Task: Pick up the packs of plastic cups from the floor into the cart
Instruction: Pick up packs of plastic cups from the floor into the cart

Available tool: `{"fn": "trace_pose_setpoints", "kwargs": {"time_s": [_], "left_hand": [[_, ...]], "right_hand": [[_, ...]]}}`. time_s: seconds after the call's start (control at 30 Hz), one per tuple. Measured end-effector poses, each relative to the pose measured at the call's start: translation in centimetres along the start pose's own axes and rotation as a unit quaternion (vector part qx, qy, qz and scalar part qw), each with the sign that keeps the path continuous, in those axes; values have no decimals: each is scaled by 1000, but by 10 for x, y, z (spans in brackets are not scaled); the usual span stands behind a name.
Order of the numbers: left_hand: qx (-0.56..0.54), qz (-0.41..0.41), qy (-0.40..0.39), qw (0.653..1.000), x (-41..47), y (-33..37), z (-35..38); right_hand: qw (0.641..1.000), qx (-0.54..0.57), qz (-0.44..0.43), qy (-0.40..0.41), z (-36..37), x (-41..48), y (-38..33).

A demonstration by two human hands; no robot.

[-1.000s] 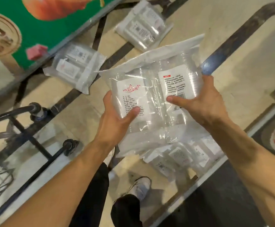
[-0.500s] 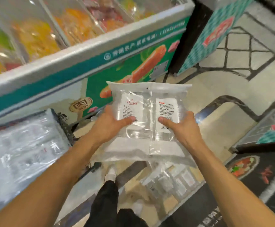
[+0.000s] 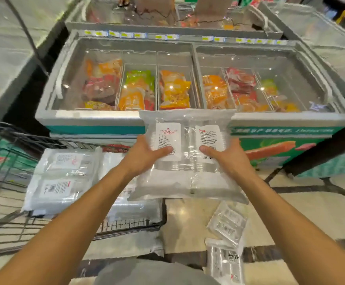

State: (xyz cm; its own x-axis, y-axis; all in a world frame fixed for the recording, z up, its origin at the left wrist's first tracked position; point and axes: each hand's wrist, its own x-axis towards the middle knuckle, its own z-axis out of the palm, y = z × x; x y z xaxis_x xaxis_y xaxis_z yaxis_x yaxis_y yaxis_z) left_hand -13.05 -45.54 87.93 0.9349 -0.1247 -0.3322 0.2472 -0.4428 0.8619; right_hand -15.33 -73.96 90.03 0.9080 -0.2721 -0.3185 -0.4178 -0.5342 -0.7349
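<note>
I hold a clear pack of plastic cups (image 3: 188, 173) with two white labels up in front of me. My left hand (image 3: 147, 156) grips its left side, thumb on the front label. On the right side my right hand (image 3: 227, 157) grips it the same way. The pack hangs above the right end of the black wire cart (image 3: 159, 221). Inside the cart lie packs of cups (image 3: 62, 179), stacked at its left. Two more packs (image 3: 227, 225) (image 3: 225, 262) lie on the floor at the lower right.
A long chest freezer (image 3: 188, 118) with glass lids and bright food bags stands directly ahead, beyond the cart. Another freezer (image 3: 1, 64) is at the left. A grey flat bag (image 3: 126, 243) lies on the tiled floor under the cart's near edge.
The view has risen from the floor to the freezer top. Both hands have lifted the pack from near the floor to above the cart's right end, keeping the same grip.
</note>
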Motion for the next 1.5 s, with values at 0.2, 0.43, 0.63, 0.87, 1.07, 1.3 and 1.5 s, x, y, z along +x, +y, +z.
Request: {"fn": "trace_pose_setpoints", "kwargs": {"time_s": [0.2,0.43,0.63,0.87,1.07,1.3,1.5], "left_hand": [[-69,-81,142,984,-15,-58,-60],[-145,-190,283,929,-29,-110,-73],[-199,-268,423,842,-28,-125,-26],[-254,-319,522,749,0,-143,33],[-308,-382,523,696,12,-178,71],[-333,-409,518,673,35,-210,77],[-319,-409,536,666,44,-212,63]], "right_hand": [[987,-46,-74,-133,83,51,-75],[934,-151,-166,-277,186,107,-137],[850,-230,-247,-405,249,147,-156],[759,-270,-330,-492,307,186,-143],[718,-324,-331,-520,334,196,-113],[730,-325,-312,-514,369,206,-88],[737,-309,-306,-518,390,213,-84]]}}
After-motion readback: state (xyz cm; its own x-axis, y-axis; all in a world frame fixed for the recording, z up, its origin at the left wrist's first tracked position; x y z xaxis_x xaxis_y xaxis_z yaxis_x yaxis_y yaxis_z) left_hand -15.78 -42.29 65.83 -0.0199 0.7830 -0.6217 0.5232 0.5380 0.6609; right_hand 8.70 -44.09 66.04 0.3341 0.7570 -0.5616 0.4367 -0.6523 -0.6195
